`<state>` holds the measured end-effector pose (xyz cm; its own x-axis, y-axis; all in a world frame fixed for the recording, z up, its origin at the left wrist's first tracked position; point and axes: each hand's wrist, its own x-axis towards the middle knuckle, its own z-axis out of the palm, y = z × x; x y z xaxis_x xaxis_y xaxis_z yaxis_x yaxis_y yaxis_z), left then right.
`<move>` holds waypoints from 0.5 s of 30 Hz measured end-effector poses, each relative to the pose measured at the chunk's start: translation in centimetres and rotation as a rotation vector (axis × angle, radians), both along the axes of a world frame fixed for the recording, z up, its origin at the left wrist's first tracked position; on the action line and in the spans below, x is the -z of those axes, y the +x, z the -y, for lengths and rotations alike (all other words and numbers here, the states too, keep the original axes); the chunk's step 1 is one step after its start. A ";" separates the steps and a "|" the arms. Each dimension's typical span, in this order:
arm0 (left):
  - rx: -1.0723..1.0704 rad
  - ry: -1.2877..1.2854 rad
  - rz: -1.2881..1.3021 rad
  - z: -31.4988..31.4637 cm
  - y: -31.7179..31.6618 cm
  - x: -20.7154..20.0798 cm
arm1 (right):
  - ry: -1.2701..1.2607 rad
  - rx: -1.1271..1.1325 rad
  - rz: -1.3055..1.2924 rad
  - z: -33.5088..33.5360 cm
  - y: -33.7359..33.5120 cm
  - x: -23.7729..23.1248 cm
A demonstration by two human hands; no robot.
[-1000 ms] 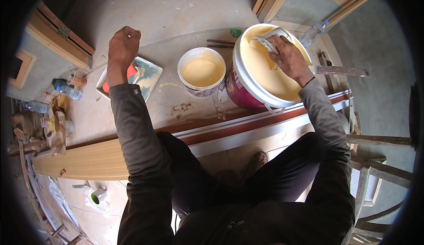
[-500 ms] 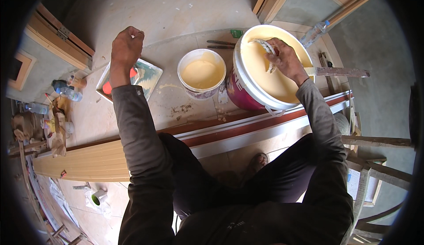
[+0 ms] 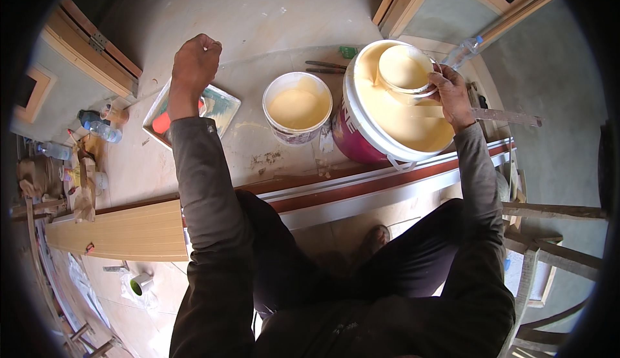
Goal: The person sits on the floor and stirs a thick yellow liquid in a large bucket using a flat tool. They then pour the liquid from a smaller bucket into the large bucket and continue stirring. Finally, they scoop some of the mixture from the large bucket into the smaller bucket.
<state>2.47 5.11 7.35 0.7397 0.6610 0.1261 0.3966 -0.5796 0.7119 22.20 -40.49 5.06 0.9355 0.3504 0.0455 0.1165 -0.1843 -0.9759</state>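
Observation:
My right hand (image 3: 451, 93) grips a small white tub (image 3: 405, 69) by its rim. The tub is full of cream paint and sits at the far side of the large bucket (image 3: 352, 122), its lower part inside. Cream paint also lies in that bucket, and a flat stick (image 3: 507, 116) rests across its right rim. Left of it stands a smaller white pail (image 3: 292, 133), partly filled with the same paint. My left hand (image 3: 196, 69) is raised in a closed fist over the paint tray (image 3: 223, 105), with nothing seen in it. A red roller (image 3: 161, 123) lies in the tray, partly hidden by my wrist.
Long white and brown trim lengths (image 3: 361, 193) lie between me and the buckets. Two dark tools (image 3: 325, 67) and a green scrap (image 3: 348, 52) lie behind the pail. A plastic bottle (image 3: 464, 52) leans near the right door frame. Wooden trestle legs (image 3: 552, 211) stand at right.
My right hand has turned and drawn to the right. The small tub, tilted down in the paint before, is now upright and full. My left fist has shifted slightly right in the picture.

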 end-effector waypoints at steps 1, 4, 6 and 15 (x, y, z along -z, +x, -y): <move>0.003 0.010 0.007 0.0 0.1 0.2 | 0.027 0.001 -0.011 0.3 -0.2 -0.3; 0.005 0.076 0.026 -0.6 0.8 1.8 | 0.101 -0.002 -0.056 -0.2 -1.0 -1.5; 0.026 0.145 0.033 -0.2 2.0 3.6 | 0.125 0.027 -0.069 0.0 -1.3 -2.0; 0.285 -0.783 -0.383 3.1 2.6 15.6 | 0.178 -0.007 -0.105 -1.1 -2.7 -3.6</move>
<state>5.09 1.99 -8.25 0.7867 0.2408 -0.5684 0.6025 -0.0991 0.7919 19.53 -39.39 8.64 0.9360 0.3518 0.0096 0.0132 -0.0078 -0.9999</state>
